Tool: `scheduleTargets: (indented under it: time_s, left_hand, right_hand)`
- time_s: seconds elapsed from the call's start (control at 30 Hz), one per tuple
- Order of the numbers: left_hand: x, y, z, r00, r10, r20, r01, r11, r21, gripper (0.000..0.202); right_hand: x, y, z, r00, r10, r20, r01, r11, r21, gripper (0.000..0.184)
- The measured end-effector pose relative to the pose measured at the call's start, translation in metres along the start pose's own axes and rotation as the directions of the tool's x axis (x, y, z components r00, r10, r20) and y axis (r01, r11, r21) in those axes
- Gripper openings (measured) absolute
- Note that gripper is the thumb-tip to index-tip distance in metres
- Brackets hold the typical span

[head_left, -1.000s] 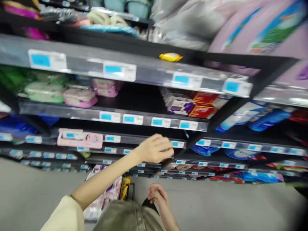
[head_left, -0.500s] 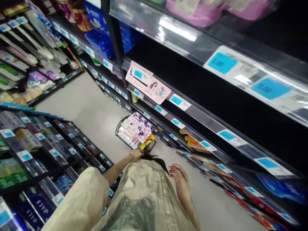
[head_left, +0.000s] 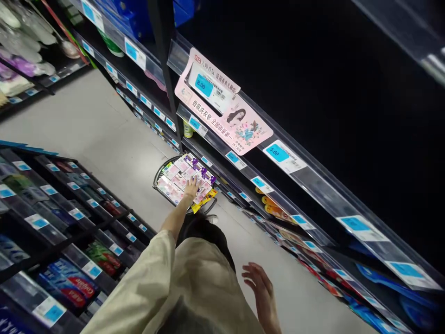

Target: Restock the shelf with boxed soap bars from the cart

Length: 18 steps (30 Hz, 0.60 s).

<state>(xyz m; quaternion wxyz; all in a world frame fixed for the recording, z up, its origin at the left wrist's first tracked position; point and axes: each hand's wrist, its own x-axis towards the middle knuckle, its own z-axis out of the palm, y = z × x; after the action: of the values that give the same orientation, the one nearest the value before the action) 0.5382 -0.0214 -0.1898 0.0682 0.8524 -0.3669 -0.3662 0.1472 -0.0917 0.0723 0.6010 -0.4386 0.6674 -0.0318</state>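
Below me, a black basket stands on the floor, filled with soap boxes, mostly pink and white, some marked LUX with purple. My left hand reaches down onto the top boxes, fingers apart and touching them. A yellow packet lies at the basket's near side. My right hand hangs in the air over the floor, fingers loosely bent and apart, holding nothing.
Dark shelves with blue price labels and a pink sign rise on the right. Another shelf unit with toothpaste boxes stands at the left. Grey floor runs between them.
My left hand has moved forward from the basket's near edge onto the boxes. My right hand has dropped lower in view. The camera has moved closer to the pink sign.
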Motion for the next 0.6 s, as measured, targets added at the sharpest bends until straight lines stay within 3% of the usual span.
scheduleTargets:
  time_s: [0.13,0.27,0.43,0.53,0.6]
  left_hand:
    - [0.014,-0.004,0.008,0.999,-0.049,-0.009,0.049,0.999,-0.013,0.094]
    - [0.004,-0.01,0.011,0.991,-0.126,-0.05,0.124,0.991,-0.043,0.09]
    - [-0.045,0.0,-0.002,0.98,-0.172,-0.103,0.158,0.979,-0.126,0.081]
    - [-0.084,0.025,-0.002,0.984,-0.049,-0.172,0.024,0.989,-0.143,0.063]
    - [-0.107,0.047,0.005,0.973,0.063,-0.224,-0.1,0.982,-0.159,0.065]
  right_hand:
    - [-0.005,0.024,-0.014,0.995,0.101,-0.026,-0.1,0.995,0.019,0.064]
    - [-0.002,0.035,-0.016,0.994,0.105,0.013,-0.106,0.994,0.041,0.061]
    - [0.003,0.026,0.011,1.0,0.011,0.015,-0.012,0.994,0.112,0.062]
    - [0.008,0.015,0.037,0.998,-0.068,0.02,0.062,0.976,0.209,0.066]
    - [0.015,0.005,0.055,0.992,-0.126,0.026,0.114,0.954,0.276,0.066]
